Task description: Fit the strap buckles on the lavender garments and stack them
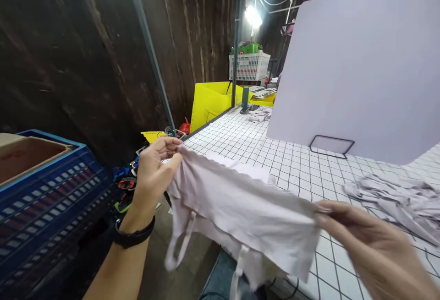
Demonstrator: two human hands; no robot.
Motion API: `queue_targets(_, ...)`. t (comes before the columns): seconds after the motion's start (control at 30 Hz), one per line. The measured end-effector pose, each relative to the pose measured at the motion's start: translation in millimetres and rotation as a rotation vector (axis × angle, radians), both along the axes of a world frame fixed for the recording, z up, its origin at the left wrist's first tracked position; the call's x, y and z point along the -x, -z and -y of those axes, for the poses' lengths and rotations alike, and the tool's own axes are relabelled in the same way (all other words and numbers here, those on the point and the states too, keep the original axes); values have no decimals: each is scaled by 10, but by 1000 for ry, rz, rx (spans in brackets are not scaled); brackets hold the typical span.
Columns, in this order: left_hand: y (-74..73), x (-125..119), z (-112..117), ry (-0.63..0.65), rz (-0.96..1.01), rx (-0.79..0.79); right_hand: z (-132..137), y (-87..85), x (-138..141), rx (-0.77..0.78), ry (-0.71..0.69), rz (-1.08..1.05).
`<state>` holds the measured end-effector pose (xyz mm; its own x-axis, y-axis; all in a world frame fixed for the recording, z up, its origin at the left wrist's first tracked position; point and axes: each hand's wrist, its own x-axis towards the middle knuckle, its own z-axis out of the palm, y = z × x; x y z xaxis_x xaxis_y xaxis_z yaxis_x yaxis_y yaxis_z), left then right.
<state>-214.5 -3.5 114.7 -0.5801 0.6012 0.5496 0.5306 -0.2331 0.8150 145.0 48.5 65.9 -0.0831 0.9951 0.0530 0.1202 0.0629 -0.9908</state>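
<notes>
A pale pink bra (240, 199) is stretched between my two hands above the near edge of the table. Its scalloped edge is uppermost, and two thin straps dangle from its lower side. My left hand (154, 171), with a black band at the wrist, pinches one upper corner between thumb and fingers. At the other end, my right hand (374, 240) grips the opposite upper corner and is slightly blurred. White fabric (252, 171) lies on the table just behind the bra, partly hidden by it.
A grid-patterned cloth (220, 135) covers the table. Crumpled pale garments (398, 204) lie at right, before a large upright pale panel (357, 71). A blue crate (82, 171) stands at left, and a yellow bin (209, 103) beyond the table's far left edge, near a metal post (237, 39).
</notes>
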Motion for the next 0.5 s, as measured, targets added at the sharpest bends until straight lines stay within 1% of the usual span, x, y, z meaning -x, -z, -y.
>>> queue_targets(0.03,104,106,-102,-15,18,55,-77,68,172,41,-31,-49)
queue_targets(0.1,329,268,-387,-36,21,196,-294,211,448,115,-80,-109)
queue_targets(0.17,547,362,-725,-46,-37,386,-556,362,618,166,-106,-93)
queue_targets(0.23,724,403,-1049,-50,-108,542,-812,497,701,181,-90,-17)
queue_targets(0.3,847,417,-1313,-56,-156,625,-1026,591,733,169,-40,82)
queue_targets(0.37,927,421,-1501,-72,-193,681,-1189,640,751,141,2,195)
queue_targets(0.43,986,416,-1621,-99,-241,743,-1319,671,778,81,34,308)
queue_targets(0.5,1042,388,-1692,-123,-296,798,-1428,715,826,17,64,389)
